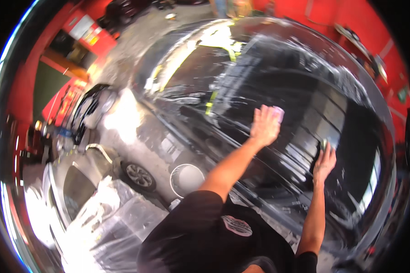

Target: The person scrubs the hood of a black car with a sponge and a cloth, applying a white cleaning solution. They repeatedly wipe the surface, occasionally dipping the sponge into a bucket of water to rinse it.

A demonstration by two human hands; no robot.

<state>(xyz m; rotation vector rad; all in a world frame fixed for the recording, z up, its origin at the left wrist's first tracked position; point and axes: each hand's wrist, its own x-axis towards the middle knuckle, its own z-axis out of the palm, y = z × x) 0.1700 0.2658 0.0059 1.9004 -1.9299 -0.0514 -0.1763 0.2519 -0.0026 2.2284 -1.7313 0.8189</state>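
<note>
A dark glossy car [287,86] spreads out before me, its panels reflecting strips of light. My left hand [265,127] reaches over the black panel, its fingers curled on a pinkish-lilac sponge-like pad [279,113] that sticks out past the fingertips. Farther right and nearer to me, my right hand [324,164] rests on the same car surface. Its fingers close around a small pale-green and dark pad [324,144], whose exact kind is blurred. Strips of yellow masking tape [209,107] mark the car to the left of my hands.
A white bucket [187,180] stands on the grey floor [146,132] at the car's near side. Left of it is a second car [79,182], partly under clear plastic sheeting [123,223]. A loose bumper-like part [93,107] lies beyond. Red walls [378,27] surround the workshop.
</note>
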